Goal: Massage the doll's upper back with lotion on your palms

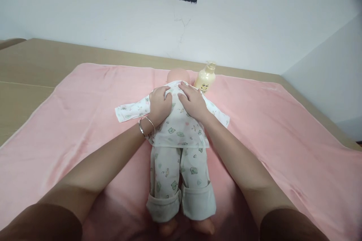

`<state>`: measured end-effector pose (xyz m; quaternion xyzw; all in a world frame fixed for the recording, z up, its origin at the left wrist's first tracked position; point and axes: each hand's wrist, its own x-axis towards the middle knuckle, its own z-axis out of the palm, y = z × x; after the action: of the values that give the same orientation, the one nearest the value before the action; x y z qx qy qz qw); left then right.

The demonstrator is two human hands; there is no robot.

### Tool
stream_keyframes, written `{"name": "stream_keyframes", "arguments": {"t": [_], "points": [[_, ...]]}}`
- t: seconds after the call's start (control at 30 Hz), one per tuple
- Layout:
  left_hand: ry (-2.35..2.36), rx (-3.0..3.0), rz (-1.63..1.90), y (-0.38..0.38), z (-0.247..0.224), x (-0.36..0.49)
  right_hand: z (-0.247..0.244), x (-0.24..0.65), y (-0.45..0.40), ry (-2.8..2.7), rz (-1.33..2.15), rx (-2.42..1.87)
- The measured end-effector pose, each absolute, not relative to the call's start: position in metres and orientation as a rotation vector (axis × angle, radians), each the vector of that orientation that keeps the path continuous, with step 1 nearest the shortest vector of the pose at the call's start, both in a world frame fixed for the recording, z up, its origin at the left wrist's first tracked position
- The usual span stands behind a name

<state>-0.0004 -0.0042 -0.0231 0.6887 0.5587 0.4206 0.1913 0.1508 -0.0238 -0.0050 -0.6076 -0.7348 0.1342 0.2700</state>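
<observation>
A baby doll lies stretched out on a pink blanket, its bare head at the far end and its feet toward me. It wears a white printed top and matching trousers with the cuffs turned up. My left hand, a bracelet on its wrist, rests over the doll's left-side shoulder area in view, thumb apart and the other fingers partly hidden. My right hand lies on the upper part of the top, fingers spread. Neither hand holds anything.
A pale yellow pump bottle leans or stands just beyond my right hand, near the doll's head. The pink blanket covers much of a wooden table. A white wall rises behind the table.
</observation>
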Motion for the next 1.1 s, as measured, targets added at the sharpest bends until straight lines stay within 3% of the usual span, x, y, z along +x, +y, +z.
{"name": "stream_keyframes", "arguments": {"t": [0.43, 0.67, 0.93, 1.1], "points": [[1.604, 1.899, 1.134, -0.009, -0.019, 0.000, 0.007, 0.130, -0.047, -2.000, 0.062, -1.816], [1.511, 1.884, 1.102, -0.013, -0.015, -0.001, 0.009, 0.125, -0.048, -2.266, 0.187, -1.582], [1.576, 1.908, 1.082, -0.013, -0.020, -0.002, 0.000, 0.123, -0.050, -1.961, 0.164, -1.900], [1.612, 1.926, 1.065, -0.013, -0.020, -0.001, 0.008, 0.119, -0.056, -2.272, 0.170, -1.712]]}}
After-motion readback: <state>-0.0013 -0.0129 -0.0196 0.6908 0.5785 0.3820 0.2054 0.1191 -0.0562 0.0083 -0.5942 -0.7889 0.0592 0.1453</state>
